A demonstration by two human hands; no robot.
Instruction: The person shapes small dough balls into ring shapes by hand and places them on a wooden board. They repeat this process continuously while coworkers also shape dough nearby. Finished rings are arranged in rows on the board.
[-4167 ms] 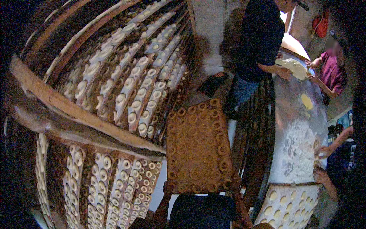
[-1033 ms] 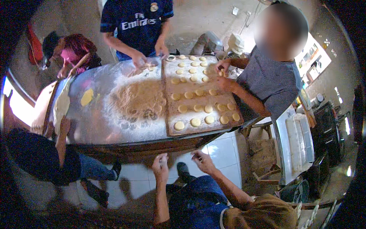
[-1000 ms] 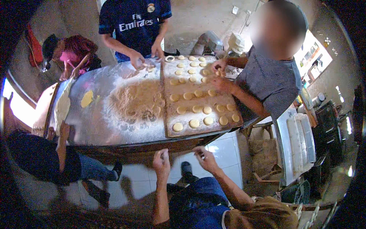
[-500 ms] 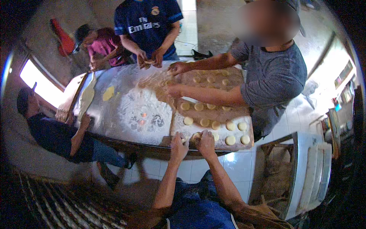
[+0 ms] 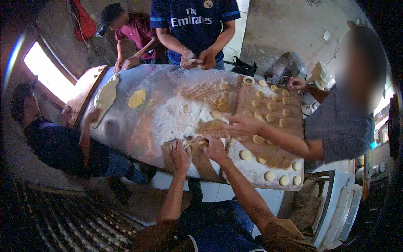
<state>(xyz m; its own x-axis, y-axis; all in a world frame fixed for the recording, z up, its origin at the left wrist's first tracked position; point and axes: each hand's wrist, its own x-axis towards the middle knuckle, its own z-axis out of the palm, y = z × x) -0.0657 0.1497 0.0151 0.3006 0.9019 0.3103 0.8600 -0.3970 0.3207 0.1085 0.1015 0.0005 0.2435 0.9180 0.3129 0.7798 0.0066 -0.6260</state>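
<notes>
Head view, looking down on a flour-dusted metal table (image 5: 138, 126). Left hand (image 5: 179, 153) and right hand (image 5: 215, 148) lie side by side at the near edge of the table, fingers curled together over a small pale piece of dough (image 5: 196, 143); the knuckles cover most of it, so its shape and how tightly it is pinched cannot be made out. Both hands rest at the near left end of a floured wooden board (image 5: 268, 168), whose middle is crossed by a co-worker's forearm. Dough rounds (image 5: 268, 175) sit in loose rows on the board; several under that forearm are hidden. The co-worker's hand (image 5: 243, 124), fingers spread, lies flat among the rounds just beyond the right hand. A loose heap of unplaced rounds (image 5: 220, 103) sits on the bare table by the board's far left corner. A flat yellow dough piece (image 5: 137, 98) and a long sheet of rolled dough (image 5: 105, 97) lie towards the left end, the sheet running partly onto a wooden slab. Across the table, a person in a dark blue shirt (image 5: 195, 25), head cut off by the frame. Lower left, a rack of dough pieces (image 5: 84, 227), dim and blurred.
</notes>
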